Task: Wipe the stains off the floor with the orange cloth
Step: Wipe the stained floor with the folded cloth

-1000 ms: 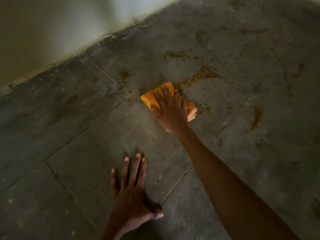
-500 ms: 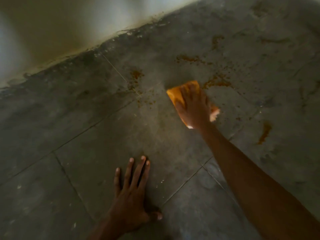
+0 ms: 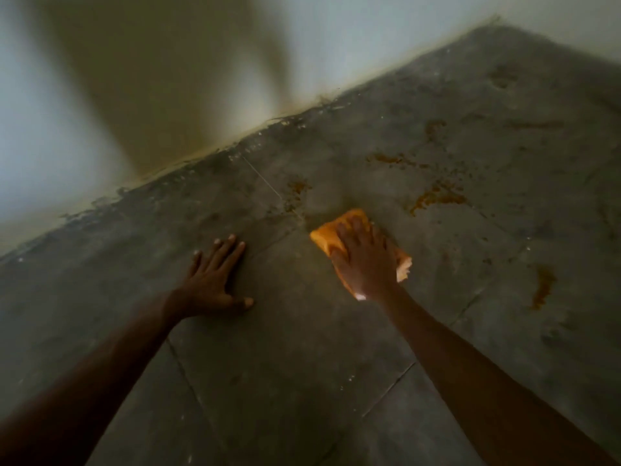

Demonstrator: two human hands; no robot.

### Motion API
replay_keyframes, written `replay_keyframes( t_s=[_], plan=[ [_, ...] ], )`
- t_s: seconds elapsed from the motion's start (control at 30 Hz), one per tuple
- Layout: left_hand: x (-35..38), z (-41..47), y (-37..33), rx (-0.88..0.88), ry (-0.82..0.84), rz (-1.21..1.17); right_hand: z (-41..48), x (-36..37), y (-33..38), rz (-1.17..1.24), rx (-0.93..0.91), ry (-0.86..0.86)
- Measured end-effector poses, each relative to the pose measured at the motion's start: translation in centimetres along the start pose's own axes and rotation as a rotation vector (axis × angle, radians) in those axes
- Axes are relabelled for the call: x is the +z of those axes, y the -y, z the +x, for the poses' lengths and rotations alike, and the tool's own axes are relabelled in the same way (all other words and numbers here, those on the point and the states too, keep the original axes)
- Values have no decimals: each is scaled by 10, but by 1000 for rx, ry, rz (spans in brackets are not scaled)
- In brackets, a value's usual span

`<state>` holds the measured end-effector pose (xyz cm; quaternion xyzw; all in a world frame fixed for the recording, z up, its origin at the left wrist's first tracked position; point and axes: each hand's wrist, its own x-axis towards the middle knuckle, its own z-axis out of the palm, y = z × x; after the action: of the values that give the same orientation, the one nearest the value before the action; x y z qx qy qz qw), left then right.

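The right hand point(image 3: 364, 260) presses down with near-straight fingers on the folded orange cloth point(image 3: 326, 235), which lies on the grey tiled floor point(image 3: 302, 381). Rust-brown stains point(image 3: 437, 198) lie at the cloth's 11, 2 and 3 o'clock. At its 9 o'clock, the left hand point(image 3: 215, 280) rests palm-down on the floor, fingers straight and holding nothing.

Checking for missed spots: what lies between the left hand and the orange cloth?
Head view: only bare grey floor with a faint tile joint lies between the left hand and the orange cloth; no stain shows there.
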<state>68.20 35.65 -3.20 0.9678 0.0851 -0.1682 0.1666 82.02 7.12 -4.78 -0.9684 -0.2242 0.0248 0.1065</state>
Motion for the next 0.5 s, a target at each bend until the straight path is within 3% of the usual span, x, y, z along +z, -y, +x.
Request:
replay_keyframes(
  t_s=[0.07, 0.13, 0.33, 0.4, 0.5],
  plan=[
    [10, 3, -4, -56, 6, -35, 50, -2, 23, 40, 118, 23],
    [11, 6, -8, -88, 31, -36, 71, 4, 51, 29, 93, 37],
    [12, 8, -9, -109, 21, -56, -8, 23, 76, 7, -361, -2],
    [13, 9, -6, -101, 4, -57, 15, 23, 68, 6, -278, -22],
    [16, 10, -2, -84, -2, -46, 115, 11, 73, 5, 30, -57]
  ],
)
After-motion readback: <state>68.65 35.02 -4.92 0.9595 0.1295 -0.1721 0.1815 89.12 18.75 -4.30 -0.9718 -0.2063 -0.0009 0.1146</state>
